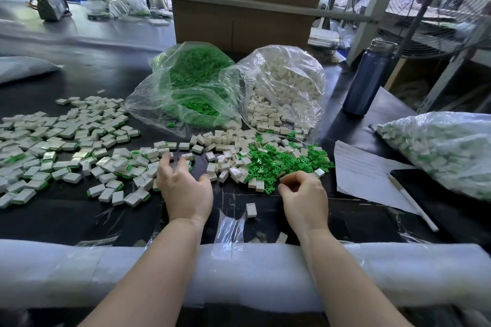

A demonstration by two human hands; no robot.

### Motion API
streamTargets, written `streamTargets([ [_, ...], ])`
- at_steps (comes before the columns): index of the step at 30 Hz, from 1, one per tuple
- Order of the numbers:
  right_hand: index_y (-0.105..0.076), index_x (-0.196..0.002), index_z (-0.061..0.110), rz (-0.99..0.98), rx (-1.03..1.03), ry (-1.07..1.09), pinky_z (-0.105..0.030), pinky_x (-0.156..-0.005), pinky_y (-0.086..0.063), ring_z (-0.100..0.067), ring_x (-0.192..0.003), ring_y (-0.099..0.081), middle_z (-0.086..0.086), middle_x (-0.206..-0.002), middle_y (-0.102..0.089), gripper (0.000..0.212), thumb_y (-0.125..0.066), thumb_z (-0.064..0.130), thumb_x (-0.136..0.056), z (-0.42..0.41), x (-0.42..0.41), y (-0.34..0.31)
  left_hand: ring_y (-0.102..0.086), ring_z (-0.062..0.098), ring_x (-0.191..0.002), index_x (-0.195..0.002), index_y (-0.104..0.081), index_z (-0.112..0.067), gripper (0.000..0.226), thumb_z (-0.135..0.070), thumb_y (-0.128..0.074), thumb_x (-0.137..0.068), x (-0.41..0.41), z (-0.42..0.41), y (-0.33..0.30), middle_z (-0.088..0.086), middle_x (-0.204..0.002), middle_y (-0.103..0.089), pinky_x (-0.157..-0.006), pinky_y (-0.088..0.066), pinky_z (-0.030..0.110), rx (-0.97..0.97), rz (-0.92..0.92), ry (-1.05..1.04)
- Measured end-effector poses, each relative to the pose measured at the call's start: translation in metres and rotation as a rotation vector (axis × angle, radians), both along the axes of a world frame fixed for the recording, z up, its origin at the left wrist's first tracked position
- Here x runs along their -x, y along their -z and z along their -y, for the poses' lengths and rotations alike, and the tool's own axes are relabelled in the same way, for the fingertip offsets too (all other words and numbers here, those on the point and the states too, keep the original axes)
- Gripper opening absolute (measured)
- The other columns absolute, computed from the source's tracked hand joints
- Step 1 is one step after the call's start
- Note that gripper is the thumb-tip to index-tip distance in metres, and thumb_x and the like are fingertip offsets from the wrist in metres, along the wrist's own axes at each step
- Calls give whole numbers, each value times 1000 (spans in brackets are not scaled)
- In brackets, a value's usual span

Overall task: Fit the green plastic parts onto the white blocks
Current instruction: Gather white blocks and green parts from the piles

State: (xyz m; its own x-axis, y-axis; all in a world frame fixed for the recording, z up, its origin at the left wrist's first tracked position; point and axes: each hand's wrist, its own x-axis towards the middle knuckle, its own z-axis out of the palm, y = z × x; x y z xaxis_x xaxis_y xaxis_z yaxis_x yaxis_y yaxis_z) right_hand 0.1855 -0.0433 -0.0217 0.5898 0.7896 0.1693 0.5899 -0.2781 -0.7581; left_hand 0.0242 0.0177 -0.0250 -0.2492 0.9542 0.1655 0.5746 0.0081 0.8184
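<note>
At the left of the frame, too many to count, finished white blocks (66,146) with green edges lie scattered flat on the black desk (79,210); they are small, glossy, rectangular plastic pieces. Right of them, at lower centre, the left hand (184,188) hovers with fingers spread and relaxed, fingertips at the edge of that pile, holding nothing. Behind it, at upper centre, two clear crinkled plastic bags stand side by side: the green bag (191,82) full of green parts and the white bag (284,87) spilling bare white blocks. In front of these bags lies a loose heap of green plastic parts (276,162), small and pronged, mixed with plain blocks. One single block (250,210) lies apart between the two wrists. The right hand (305,194) sits at the near edge of the green heap, fingers curled inward; whether they pinch a part cannot be told. Further right lie one sheet of paper (366,172), one white pen (414,204), one dark blue bottle (368,79), and one filled bag (446,151).
</note>
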Motion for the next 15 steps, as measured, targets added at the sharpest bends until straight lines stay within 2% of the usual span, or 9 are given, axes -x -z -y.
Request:
streamTargets([
  [2,-65,-83,19,52,21,-26,-38,-92,-42,-21,-96,-55,5,-88,-52,4,-65,15,-82,0,2,-1,-24,31,-131,-129,-51,-6,47,-12,-64,-83,-1,3,-2,11,-141,-31,-110,-22,38,-66,-55,1],
  [4,-65,-86,20,99,50,-48,-35,-92,-41,-19,-98,-53,7,-89,-50,4,-67,19,-82,0,4,0,-42,29,-113,-112,-65,-12,32,-11,-67,-80,-3,7,-4,8,-117,-47,-101,-35,41,-178,-68,68],
  [6,-64,-88,21,140,84,-59,-33,-91,-40,-17,-97,-53,8,-89,-49,9,-69,26,-81,-1,5,0,-54,21,-90,-94,-70,-13,15,-12,-69,-79,-6,13,-7,1,-95,-53,-86,-48,34,-211,-11,293],
  [7,-64,-89,21,156,98,-60,-32,-91,-40,-16,-97,-53,8,-89,-49,13,-69,29,-81,-1,5,0,-55,16,-82,-87,-71,-13,8,-15,-70,-79,-8,15,-8,-2,-89,-55,-80,-50,28,-183,-8,421],
  [10,-65,-92,21,183,126,-49,-33,-91,-41,-16,-98,-54,5,-95,-55,21,-71,36,-78,-3,5,1,-53,5,-70,-74,-72,-17,12,-29,-74,-75,-12,18,-7,-11,-79,-56,-68,-45,18,-59,-78,642],
  [12,-65,-93,22,191,138,-38,-33,-91,-40,-17,-100,-53,3,-100,-58,22,-70,38,-79,-3,4,2,-53,5,-69,-73,-72,-21,15,-36,-76,-71,-13,18,-7,-13,-78,-56,-70,-44,20,3,-118,701],
  [15,-65,-97,22,216,155,-38,-32,-91,-39,-18,-103,-53,1,-105,-58,20,-66,36,-83,-4,3,4,-52,3,-77,-74,-71,-28,14,-37,-78,-66,-13,19,-8,-15,-82,-56,-86,-44,32,38,-204,759],
])
